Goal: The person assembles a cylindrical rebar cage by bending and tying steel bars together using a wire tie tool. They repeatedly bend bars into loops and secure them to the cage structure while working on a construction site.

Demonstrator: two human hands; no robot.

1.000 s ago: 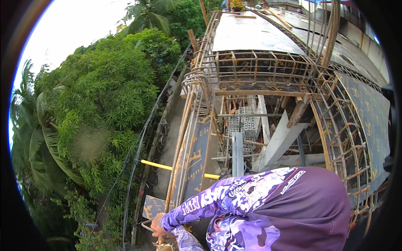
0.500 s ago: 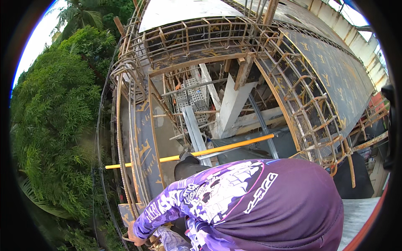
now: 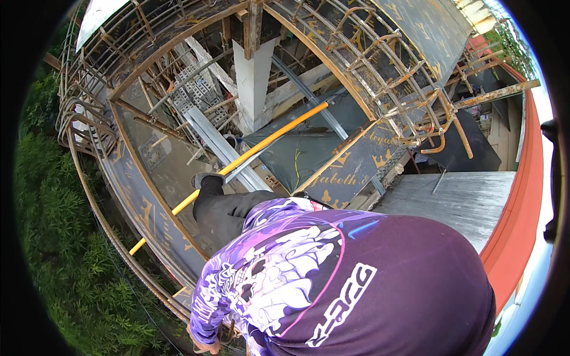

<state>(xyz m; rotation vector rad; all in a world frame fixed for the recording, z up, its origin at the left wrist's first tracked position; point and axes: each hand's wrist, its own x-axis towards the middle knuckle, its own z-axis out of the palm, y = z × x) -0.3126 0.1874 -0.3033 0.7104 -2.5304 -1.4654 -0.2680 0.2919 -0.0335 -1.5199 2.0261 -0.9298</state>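
Note:
My left hand (image 3: 205,344) is at the lower left edge, at the end of a purple patterned sleeve (image 3: 208,296). Its fingers look curled round something beside the long steel rebars (image 3: 151,291); what they hold is too small and partly cut off to make out. My right hand is out of sight beyond my purple shirt (image 3: 409,279). A black-trousered leg stretches forward, and its dark shoe (image 3: 208,180) is against a yellow pole (image 3: 273,139) that slants across the opening.
Crown-printed formwork panels (image 3: 347,169) and rebar cages (image 3: 386,71) frame a deep opening. Below lie grey metal channels (image 3: 219,148), hollow blocks (image 3: 199,89) and a dark sheet (image 3: 297,157). Trees (image 3: 53,237) drop away at left; a red roof edge (image 3: 510,207) curves at right.
My view has turned and shifted to the right, so the frame and pole now appear tilted. More of the leg and shoe shows. My left hand stays low by the rebars.

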